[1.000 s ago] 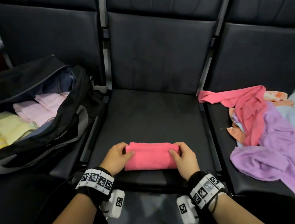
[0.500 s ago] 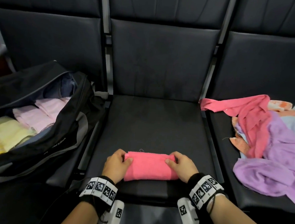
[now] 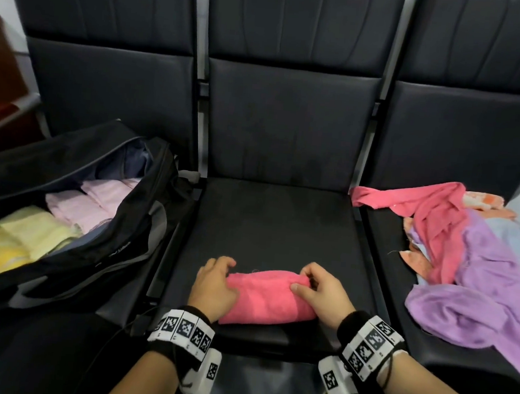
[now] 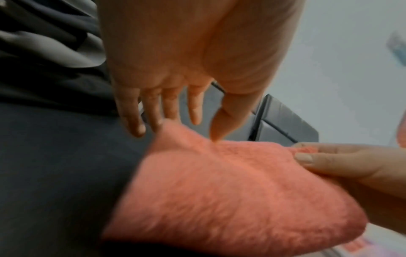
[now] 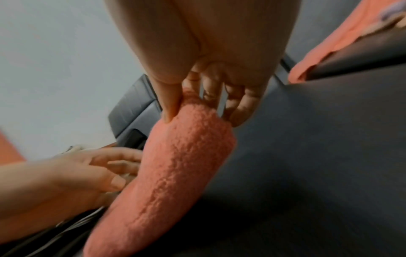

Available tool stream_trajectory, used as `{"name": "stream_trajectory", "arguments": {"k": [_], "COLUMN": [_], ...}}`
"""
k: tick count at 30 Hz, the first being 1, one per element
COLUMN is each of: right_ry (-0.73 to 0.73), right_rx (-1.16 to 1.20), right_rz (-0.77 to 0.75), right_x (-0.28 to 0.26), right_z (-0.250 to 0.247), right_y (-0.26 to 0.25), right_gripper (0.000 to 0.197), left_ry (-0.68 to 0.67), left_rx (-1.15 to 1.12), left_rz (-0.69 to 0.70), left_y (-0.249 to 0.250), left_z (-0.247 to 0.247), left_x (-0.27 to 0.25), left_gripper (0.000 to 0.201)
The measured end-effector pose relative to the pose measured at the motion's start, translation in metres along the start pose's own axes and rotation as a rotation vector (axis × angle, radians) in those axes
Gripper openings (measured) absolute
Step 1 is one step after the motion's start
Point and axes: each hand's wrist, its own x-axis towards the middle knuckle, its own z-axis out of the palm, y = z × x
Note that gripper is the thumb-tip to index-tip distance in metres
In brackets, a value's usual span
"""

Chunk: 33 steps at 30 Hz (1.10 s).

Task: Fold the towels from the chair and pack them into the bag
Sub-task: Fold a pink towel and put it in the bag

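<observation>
1. Seats (image 3: 281, 229) in a dark row carry everything – an open black bag (image 3: 145, 219) on the left one, already holding folded yellow and pale pink towels, and a loose heap of towels (image 3: 464, 275) on the right one.
2. Pink towel (image 3: 268, 297) lies on the middle seat near its front edge; a second ago it was a wider, flatter fold, and now it is a tighter bundle, so by my reading it is nearly ready for the bag.
3. Left hand (image 3: 214, 286) rests relaxed against the bundle's left end, thumb on top.
4. Right hand (image 3: 319, 291) pinches the far right corner – thumb above, fingers curled beneath.
</observation>
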Motion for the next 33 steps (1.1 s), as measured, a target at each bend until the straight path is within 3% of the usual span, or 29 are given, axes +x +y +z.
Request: {"name": "stream_trajectory", "arguments": {"k": [3,5,10,16,19,20,22,25,29,33], "right_ry": [-0.051,-0.103,-0.147,-0.124,-0.014,-0.033,-0.207,-0.449,-0.46,-0.501], "right_rx": [-0.063,-0.161,-0.346,-0.317,-0.087,-0.005,0.147,0.288,0.34,0.385], "right_rz": [-0.167,-0.294,-0.492,-0.613,-0.511,-0.429,-0.283,-0.222,-0.228,-0.153], "right_x": [-0.001,0.0,0.004,0.027,0.054,0.065,0.084,0.11,0.146,0.184], "right_z": [-0.01,-0.012,-0.018,-0.011,0.005,0.012,0.03,0.065,0.11,0.154], "right_y": [-0.036,-0.062,-0.107,-0.148,-0.164,-0.169,-0.182,-0.205,-0.247,-0.279], "right_gripper": [0.025,0.025,0.023,0.027,0.049,0.056,0.061,0.048,0.03,0.027], "left_ry": [-0.145,-0.224,-0.312,-0.256,-0.17,-0.139,-0.068,0.018,0.112,0.094], "left_rx": [-0.086,-0.107,-0.224,-0.363,-0.559,-0.625,-0.758,-0.867,-0.995,-1.065], "left_rz": [0.254,0.33,0.277,0.265,0.248,0.239,0.212,0.183,0.074,-0.024], "left_y": [0.023,0.035,0.044,0.036,0.026,0.022,0.012,-0.005,-0.033,-0.063], "left_z": [-0.011,-0.017,-0.034,-0.063,-0.092,-0.103,-0.127,-0.164,-0.206,-0.239], "left_x": [-0.007,-0.011,-0.006,0.002,0.011,0.015,0.021,0.03,0.047,0.064], "left_gripper": [0.084,0.091,0.058,0.029,0.036,0.039,0.04,0.04,0.037,0.06]}}
